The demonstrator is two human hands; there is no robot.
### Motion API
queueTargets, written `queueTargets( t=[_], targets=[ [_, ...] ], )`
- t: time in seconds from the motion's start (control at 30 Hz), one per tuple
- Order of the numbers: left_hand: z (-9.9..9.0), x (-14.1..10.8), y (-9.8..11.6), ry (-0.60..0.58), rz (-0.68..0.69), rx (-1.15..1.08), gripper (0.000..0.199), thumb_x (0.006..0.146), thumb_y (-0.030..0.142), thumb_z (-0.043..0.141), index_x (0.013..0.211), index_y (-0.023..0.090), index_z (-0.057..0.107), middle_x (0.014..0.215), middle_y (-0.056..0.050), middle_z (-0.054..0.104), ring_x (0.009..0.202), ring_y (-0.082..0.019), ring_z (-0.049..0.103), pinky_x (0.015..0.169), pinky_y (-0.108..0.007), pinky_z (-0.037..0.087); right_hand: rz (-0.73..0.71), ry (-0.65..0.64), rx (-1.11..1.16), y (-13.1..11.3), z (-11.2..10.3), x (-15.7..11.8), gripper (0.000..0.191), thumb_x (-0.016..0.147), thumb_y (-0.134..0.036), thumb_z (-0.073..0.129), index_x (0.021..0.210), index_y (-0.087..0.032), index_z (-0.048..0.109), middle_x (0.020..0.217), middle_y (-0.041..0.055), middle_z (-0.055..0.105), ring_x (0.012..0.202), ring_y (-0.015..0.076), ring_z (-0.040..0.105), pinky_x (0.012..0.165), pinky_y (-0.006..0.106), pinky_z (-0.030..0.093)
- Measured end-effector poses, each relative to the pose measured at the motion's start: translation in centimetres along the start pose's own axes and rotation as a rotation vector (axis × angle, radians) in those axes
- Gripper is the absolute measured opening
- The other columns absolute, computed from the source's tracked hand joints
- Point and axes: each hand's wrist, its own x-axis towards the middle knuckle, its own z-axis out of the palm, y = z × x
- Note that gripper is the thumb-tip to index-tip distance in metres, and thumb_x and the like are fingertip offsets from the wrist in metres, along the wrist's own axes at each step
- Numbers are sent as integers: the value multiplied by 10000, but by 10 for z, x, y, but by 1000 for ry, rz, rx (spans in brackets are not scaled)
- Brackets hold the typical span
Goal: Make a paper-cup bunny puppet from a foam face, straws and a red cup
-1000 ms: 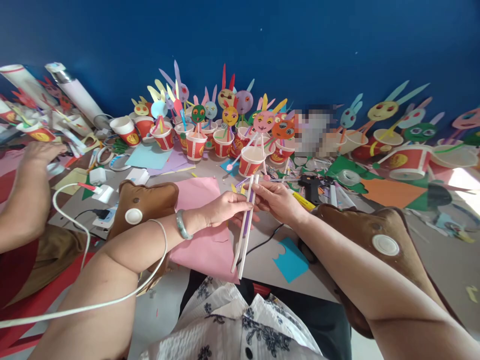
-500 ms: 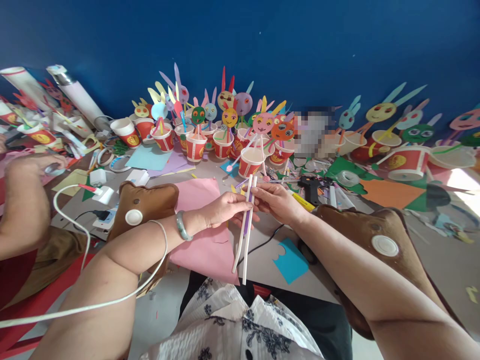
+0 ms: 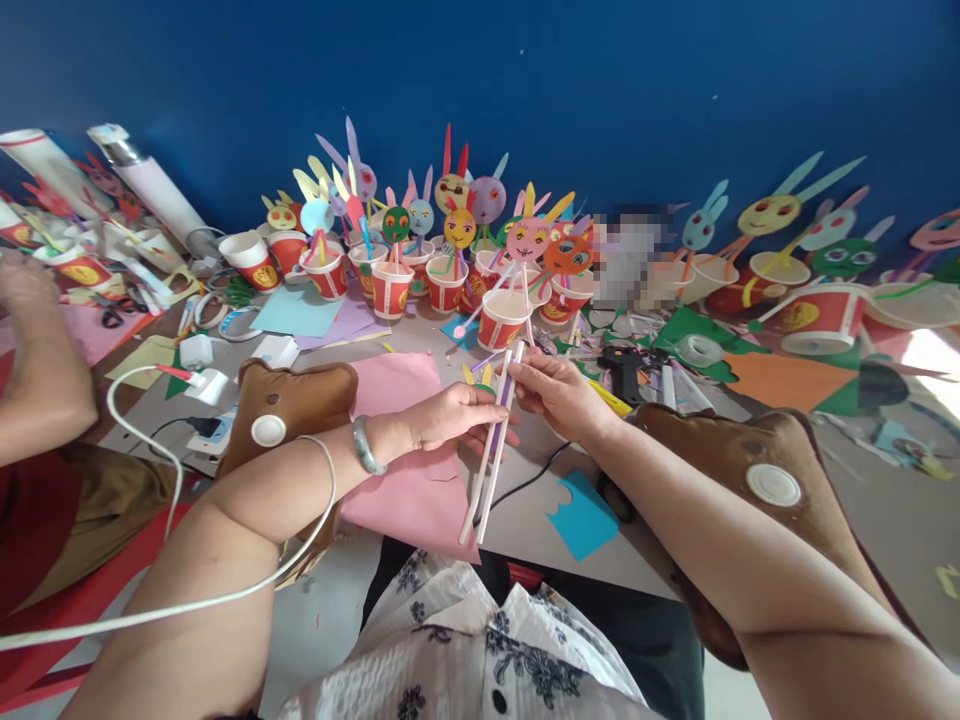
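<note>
Two long, narrow white strips (image 3: 490, 500) slant between my hands, with a purple strip (image 3: 495, 437) showing between them. My left hand (image 3: 450, 415) pinches them around the middle, thumb on top and the other fingers partly behind. Near their upper ends, my right hand (image 3: 556, 395) grips them between thumb and fingers. Their lower ends hang free over the edge of a pink paper sheet (image 3: 405, 490). Just beyond my hands stands a red and white paper cup (image 3: 504, 325) with a pink paper rabbit face (image 3: 527, 240) above it.
More decorated cups (image 3: 446, 290) line the blue wall. Brown cushions (image 3: 300, 395) lie under both forearms. A glue gun (image 3: 621, 372), paper scraps and a blue piece (image 3: 585, 515) lie to the right. A white cable (image 3: 225, 602) crosses my left arm. Another person's arm (image 3: 45, 370) is at left.
The strips tilt more, their upper ends shifted right and one lower end swung left and up. My right hand moved slightly with them. The other person's hand moved left.
</note>
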Motion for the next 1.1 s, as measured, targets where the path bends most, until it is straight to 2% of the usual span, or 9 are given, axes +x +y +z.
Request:
queueTargets(
  t=[0.2, 0.33, 0.43, 0.63, 0.8, 1.1],
  targets=[
    [-1, 0, -2, -13, 11, -3, 204, 884, 309, 673, 944, 114, 670, 808, -91, 763, 645, -177, 728, 643, -303, 584, 3, 13, 25, -1, 1, 0, 423, 747, -528, 786, 659, -168, 581, 568, -46, 455, 459, 47, 350, 429, 236, 216],
    [-2, 1, -3, -12, 22, -1, 176, 905, 279, 638, 946, 113, 674, 805, -96, 766, 650, -172, 732, 628, -279, 576, 30, 9, 33, -3, 3, 0, 405, 723, -547, 796, 751, -166, 660, 585, -42, 455, 458, 49, 327, 426, 247, 179],
    [-2, 2, -4, -14, 22, -12, 195, 895, 304, 654, 951, 118, 669, 820, -101, 769, 642, -171, 731, 631, -280, 573, 41, -6, 24, -3, 3, -1, 395, 729, -539, 793, 826, -165, 709, 589, -38, 465, 460, 53, 335, 426, 249, 183],
    [-1, 0, 0, 3, 13, 11, 186, 905, 270, 618, 959, 104, 682, 818, -111, 771, 635, -173, 730, 602, -266, 561, 38, -42, 20, 0, 1, 0, 375, 742, -517, 792, 837, -160, 725, 601, -34, 493, 456, 46, 366, 426, 238, 216],
    [0, 0, 2, 16, 7, -4, 233, 866, 318, 664, 947, 101, 687, 822, -124, 772, 631, -179, 726, 596, -267, 558, 44, -82, -36, 5, -3, 1, 389, 779, -528, 755, 874, -153, 720, 574, -40, 493, 454, 49, 373, 414, 227, 196],
    [-1, 1, -1, 18, -3, -16, 237, 840, 322, 671, 941, 108, 686, 813, -121, 771, 631, -190, 729, 619, -288, 567, 50, -111, -111, 6, -6, 0, 383, 828, -513, 714, 720, -155, 626, 582, -22, 547, 446, 49, 395, 425, 229, 233]
  ],
)
